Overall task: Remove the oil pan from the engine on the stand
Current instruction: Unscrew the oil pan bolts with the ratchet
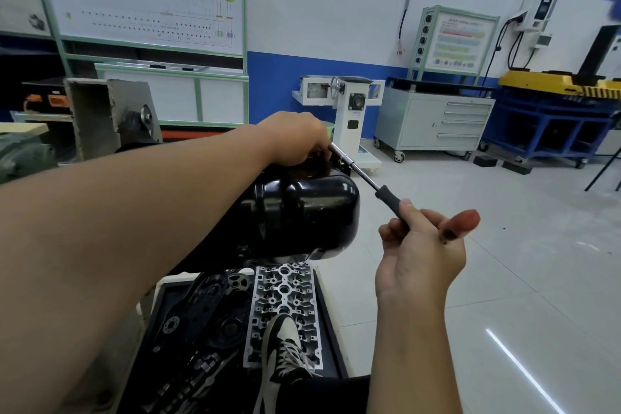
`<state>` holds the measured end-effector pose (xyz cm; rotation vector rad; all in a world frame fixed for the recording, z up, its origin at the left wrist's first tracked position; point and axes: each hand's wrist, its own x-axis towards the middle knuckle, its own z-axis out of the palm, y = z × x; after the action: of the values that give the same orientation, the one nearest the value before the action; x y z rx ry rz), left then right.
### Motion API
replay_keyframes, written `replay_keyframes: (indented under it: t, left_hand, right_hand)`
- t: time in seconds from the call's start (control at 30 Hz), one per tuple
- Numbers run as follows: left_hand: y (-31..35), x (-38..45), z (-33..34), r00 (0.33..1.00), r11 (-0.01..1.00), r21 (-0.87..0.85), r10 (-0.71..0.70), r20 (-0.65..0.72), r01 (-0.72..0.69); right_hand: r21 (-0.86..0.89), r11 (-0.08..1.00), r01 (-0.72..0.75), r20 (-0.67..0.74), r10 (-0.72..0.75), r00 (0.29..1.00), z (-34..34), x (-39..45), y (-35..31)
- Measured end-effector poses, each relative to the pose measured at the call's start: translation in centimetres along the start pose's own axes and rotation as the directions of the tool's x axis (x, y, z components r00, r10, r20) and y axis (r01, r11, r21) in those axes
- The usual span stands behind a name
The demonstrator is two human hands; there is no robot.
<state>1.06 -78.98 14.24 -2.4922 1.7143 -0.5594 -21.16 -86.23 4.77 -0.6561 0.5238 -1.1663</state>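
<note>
Open floor (504, 245) right of oil pan (309, 212) — cylinder head (285, 296) below.

Glossy black oil pan (302, 212), rounded and bulging, at frame centre, still seated on the engine. Ratchet (366, 178) with chrome shaft and black grip slanting from the pan's upper right edge down toward the right of centre.

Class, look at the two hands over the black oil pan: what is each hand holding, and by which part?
The right hand holds the wrench by its black handle end. The left hand grips its head end, above the oil pan.
</note>
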Motion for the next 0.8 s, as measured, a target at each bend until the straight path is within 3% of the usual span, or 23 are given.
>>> replay_keyframes:
  t: [0.23, 0.4, 0.7, 0.8]
  left_hand:
    - [-0.14, 0.18, -0.13, 0.988, 0.977, 0.186, 0.121, -0.095, -0.102]
    - [-0.34, -0.22, 0.02, 0.987, 0.988, 0.08, 0.14, -0.084, -0.133]
    - [-0.29, 0.22, 0.37, 0.985, 0.993, 0.08, 0.092, -0.144, -0.081]
    - [-0.61, 0.16, 0.73, 0.986, 0.995, -0.021, 0.094, -0.134, -0.098]
  right_hand:
    - [0.026, 0.998, -0.05, -0.013, 0.05, 0.999, -0.32, 0.47, -0.01]
    - [0.036, 0.997, -0.063, -0.02, 0.064, 0.998, -0.31, 0.56, 0.16]
    - [0.097, 0.98, -0.172, -0.002, 0.173, 0.985, -0.1, 0.38, 0.91]
    - [0.106, 0.97, -0.22, 0.004, 0.221, 0.975, -0.13, 0.32, 0.82]
